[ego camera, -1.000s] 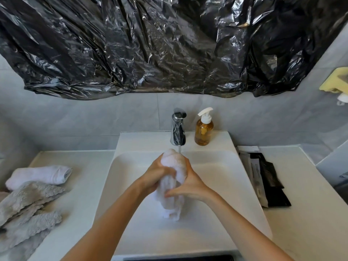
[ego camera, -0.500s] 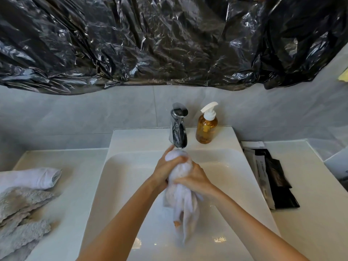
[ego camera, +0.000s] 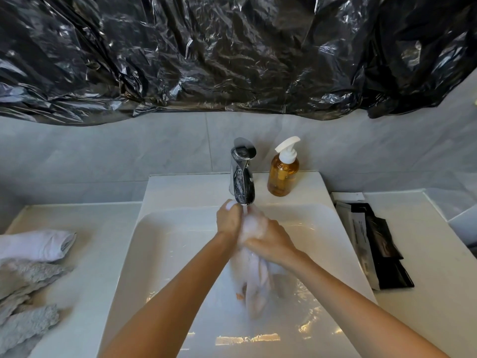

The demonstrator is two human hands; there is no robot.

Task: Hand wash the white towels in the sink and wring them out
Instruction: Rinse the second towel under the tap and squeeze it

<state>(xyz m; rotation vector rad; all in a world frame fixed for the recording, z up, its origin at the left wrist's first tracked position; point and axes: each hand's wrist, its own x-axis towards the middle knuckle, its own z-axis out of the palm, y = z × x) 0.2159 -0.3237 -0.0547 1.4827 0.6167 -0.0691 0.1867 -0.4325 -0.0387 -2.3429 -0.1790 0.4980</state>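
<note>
White towel [ego camera: 254, 275] gripped by both hands, left [ego camera: 229, 219], right [ego camera: 271, 241], under one faucet [ego camera: 242, 174], one sink [ego camera: 160, 244]

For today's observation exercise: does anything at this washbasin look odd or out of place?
Yes. Crumpled black plastic sheeting hangs across the wall above the faucet, where a mirror might be expected. Otherwise things look ordinary: both hands grip a white towel over the sink.

Soft, wet white cloth towel [ego camera: 254, 275] is gripped; beyond the grip, polished chrome faucet [ego camera: 242, 177]; below, glossy white sink [ego camera: 165, 254]; above, crinkled glossy black plastic sheet [ego camera: 232, 52].
</note>
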